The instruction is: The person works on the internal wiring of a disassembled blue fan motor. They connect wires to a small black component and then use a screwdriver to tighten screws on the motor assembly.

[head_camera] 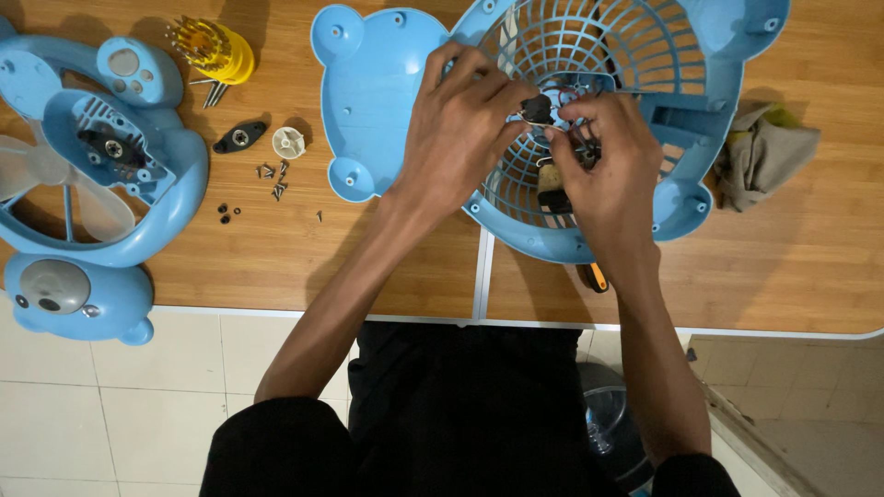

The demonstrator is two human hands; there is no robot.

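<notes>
Both hands pinch a small black part at the hub of the blue fan grille.

Nearest, the right hand (603,170) and left hand (460,124) close together on the small black part (537,109) at the centre of the blue fan grille (635,55) — a slip could drop it through the slats. Left of the grille lie loose screws (274,179) — easily scattered — and beyond them a yellow bit holder (216,51).

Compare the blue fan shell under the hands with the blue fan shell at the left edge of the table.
The grille shell under both hands shows an open mesh with no blade; the left shell still carries a pale translucent blade. The left hand and right hand pinch a small black part at the grille shell's hub; the left shell lies untouched. Both are light blue plastic on the wooden table.
</notes>
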